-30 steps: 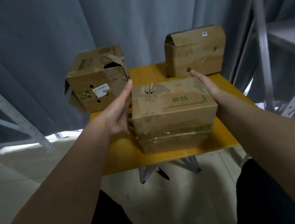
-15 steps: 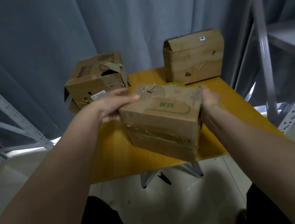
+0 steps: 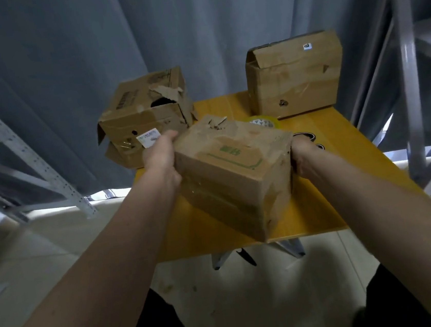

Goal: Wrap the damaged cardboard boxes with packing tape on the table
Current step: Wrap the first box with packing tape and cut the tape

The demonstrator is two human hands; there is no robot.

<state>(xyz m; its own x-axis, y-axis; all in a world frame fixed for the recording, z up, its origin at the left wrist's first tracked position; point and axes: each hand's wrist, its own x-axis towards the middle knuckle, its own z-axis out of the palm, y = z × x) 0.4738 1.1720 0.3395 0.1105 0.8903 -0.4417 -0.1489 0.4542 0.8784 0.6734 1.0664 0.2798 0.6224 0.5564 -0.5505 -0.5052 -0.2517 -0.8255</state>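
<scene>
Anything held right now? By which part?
Front box, clamped by its two ends: left hand on the left end, right hand on the right.

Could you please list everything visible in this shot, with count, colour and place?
Brown cardboard box with green print: one, held tilted between both hands above the table's near half.
Torn brown cardboard box with white label: one, table's far left corner, overhanging the edge.
Brown cardboard box with small white sticker: one, far right of table.
Yellowish packing tape roll: one, behind the held box, partly hidden.
Yellow table: one, centre.
Grey curtain: backdrop.
Grey metal shelving: both sides.
Left hand: grips the held box's left end.
Right hand: on its right end, fingers hidden.
</scene>
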